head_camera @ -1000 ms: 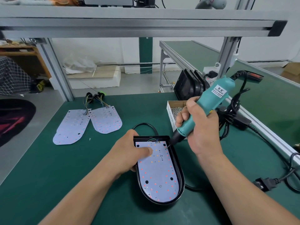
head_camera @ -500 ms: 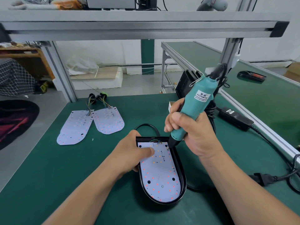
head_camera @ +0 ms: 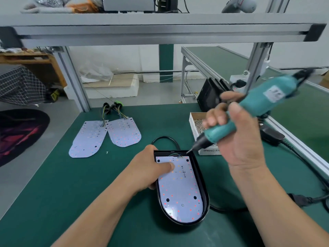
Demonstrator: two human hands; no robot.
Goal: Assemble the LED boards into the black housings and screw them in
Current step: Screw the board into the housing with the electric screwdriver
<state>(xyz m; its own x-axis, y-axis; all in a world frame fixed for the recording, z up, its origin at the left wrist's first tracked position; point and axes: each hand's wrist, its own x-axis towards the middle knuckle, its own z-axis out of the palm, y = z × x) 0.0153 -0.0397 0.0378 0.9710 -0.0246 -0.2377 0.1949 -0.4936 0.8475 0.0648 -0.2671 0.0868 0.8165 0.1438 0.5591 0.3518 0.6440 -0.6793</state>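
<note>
While left hand (head_camera: 151, 169) grips housing (head_camera: 205, 196), thumb pressing board (head_camera: 179, 191), right hand (head_camera: 238, 141) grasps driver (head_camera: 258, 107) over its far-right corner: screwing step; next, probably a screw from the box (head_camera: 193, 120).

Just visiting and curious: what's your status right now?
Left hand holds black housing, thumb pressing LED board. Right hand grips screwdriver, tip near top corner. Nothing blocking.

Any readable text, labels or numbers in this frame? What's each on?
"SPRING S": front wall of the white screw box, rest hidden behind the right hand.
White label on the teal screwdriver: blurred, unreadable.
LED board in the black housing: no legible print.
</note>
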